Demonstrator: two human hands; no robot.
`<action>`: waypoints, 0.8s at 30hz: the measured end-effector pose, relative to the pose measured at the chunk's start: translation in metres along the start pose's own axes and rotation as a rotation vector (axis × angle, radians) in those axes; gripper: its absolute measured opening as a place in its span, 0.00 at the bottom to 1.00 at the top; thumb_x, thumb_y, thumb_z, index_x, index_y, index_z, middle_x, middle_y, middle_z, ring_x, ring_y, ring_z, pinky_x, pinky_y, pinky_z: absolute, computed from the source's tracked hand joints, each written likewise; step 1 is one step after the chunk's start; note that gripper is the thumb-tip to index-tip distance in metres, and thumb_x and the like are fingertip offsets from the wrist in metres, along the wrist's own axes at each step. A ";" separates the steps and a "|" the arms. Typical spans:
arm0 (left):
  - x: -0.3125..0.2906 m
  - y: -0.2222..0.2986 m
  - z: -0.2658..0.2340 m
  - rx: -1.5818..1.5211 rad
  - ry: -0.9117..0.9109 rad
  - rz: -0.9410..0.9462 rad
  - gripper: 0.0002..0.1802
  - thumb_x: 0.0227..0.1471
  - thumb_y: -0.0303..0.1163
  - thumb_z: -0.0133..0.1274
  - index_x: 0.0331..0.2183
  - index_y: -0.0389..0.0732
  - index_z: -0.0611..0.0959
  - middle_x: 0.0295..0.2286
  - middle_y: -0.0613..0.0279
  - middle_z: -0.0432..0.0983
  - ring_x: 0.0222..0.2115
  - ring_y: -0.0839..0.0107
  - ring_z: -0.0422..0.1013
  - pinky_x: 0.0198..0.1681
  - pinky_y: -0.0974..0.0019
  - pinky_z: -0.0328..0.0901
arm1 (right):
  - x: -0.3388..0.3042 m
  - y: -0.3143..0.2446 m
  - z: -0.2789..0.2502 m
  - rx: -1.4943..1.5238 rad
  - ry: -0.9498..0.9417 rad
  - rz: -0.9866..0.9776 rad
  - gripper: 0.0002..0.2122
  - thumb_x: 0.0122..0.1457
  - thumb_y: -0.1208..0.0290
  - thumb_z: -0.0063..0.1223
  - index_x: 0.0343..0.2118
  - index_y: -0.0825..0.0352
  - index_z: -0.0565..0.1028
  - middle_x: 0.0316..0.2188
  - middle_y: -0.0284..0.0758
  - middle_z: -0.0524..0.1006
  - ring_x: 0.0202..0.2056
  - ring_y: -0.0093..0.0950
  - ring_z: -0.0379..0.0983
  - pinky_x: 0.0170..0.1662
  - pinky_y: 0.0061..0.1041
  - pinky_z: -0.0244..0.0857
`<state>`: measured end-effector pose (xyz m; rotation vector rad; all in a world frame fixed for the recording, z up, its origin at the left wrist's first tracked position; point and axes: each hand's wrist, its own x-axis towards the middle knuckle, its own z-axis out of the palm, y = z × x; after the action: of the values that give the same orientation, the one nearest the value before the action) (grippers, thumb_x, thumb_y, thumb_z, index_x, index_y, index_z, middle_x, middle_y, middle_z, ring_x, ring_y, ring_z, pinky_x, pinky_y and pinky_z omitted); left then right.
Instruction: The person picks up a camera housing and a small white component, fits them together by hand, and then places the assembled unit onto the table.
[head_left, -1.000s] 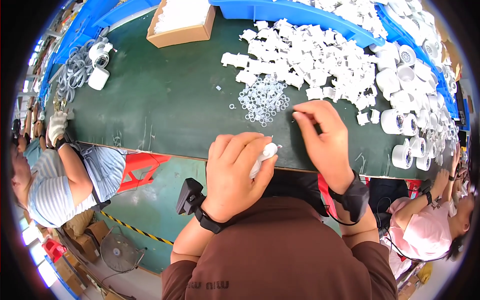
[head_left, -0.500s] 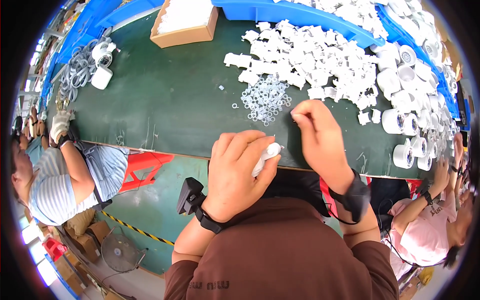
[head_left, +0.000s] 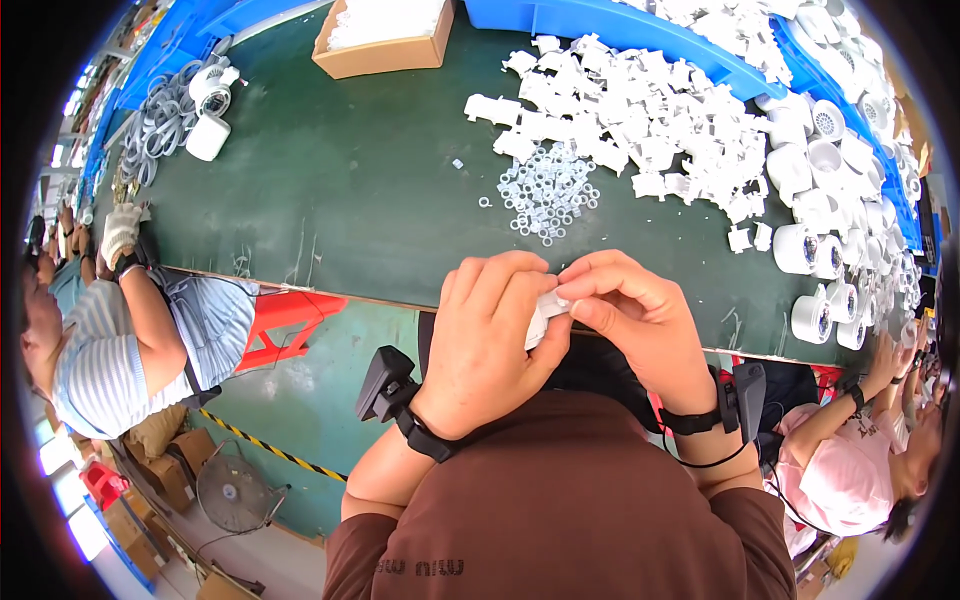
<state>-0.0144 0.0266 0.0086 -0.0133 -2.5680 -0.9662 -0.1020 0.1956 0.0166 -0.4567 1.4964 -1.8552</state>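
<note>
You are seated at an assembly line in a small factory workshop. Ahead of your hands runs a long dark green work table [head_left: 330,190] heaped with white moulded plastic parts [head_left: 640,110], a cluster of small clear plastic rings [head_left: 545,190] and rows of white round housings [head_left: 830,210]. Blue plastic bins [head_left: 620,25] line its far edge, an open cardboard box [head_left: 385,40] sits far left, and other seated workers [head_left: 110,320] flank you.

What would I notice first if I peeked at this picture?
Two hands, the left hand and right hand, meet at the near edge of a green table, pinching a small white plastic part together. Behind them lies a big heap of white plastic pieces, with a little pile of clear rings in front.
</note>
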 end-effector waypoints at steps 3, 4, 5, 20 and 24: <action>-0.003 -0.002 0.003 -0.004 0.024 0.017 0.19 0.43 0.27 0.64 0.40 0.39 0.79 0.42 0.60 0.74 0.38 0.58 0.70 0.41 0.57 0.63 | 0.004 -0.003 -0.001 0.092 -0.003 0.081 0.07 0.62 0.84 0.56 0.42 0.72 0.78 0.44 0.36 0.76 0.46 0.25 0.75 0.51 0.25 0.71; -0.003 -0.002 0.003 -0.006 0.028 0.018 0.19 0.42 0.25 0.64 0.39 0.39 0.79 0.41 0.59 0.75 0.38 0.57 0.70 0.41 0.57 0.64 | 0.005 -0.004 -0.002 0.079 -0.017 0.105 0.06 0.62 0.84 0.56 0.41 0.71 0.78 0.43 0.35 0.76 0.45 0.24 0.75 0.50 0.25 0.70; -0.003 -0.001 0.004 -0.009 0.032 0.020 0.19 0.41 0.23 0.64 0.38 0.39 0.78 0.41 0.57 0.75 0.38 0.56 0.71 0.41 0.57 0.65 | 0.006 -0.004 -0.003 0.078 -0.019 0.105 0.06 0.62 0.84 0.56 0.41 0.71 0.78 0.43 0.35 0.76 0.45 0.24 0.75 0.50 0.25 0.70; -0.012 -0.003 0.015 -0.006 0.208 0.064 0.20 0.38 0.20 0.67 0.36 0.43 0.78 0.37 0.62 0.76 0.36 0.59 0.69 0.39 0.59 0.64 | 0.002 0.008 0.001 0.086 -0.010 0.078 0.09 0.67 0.82 0.49 0.47 0.71 0.77 0.47 0.36 0.78 0.49 0.25 0.75 0.54 0.26 0.70; -0.009 -0.002 0.015 -0.006 0.202 0.073 0.19 0.37 0.20 0.67 0.34 0.42 0.78 0.36 0.61 0.77 0.36 0.58 0.70 0.39 0.59 0.64 | 0.000 0.012 0.004 0.068 0.039 0.068 0.08 0.67 0.82 0.48 0.46 0.71 0.77 0.46 0.35 0.78 0.48 0.23 0.75 0.52 0.25 0.70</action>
<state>-0.0115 0.0354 -0.0063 -0.0111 -2.3637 -0.9000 -0.0962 0.1916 0.0065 -0.3356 1.4519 -1.8649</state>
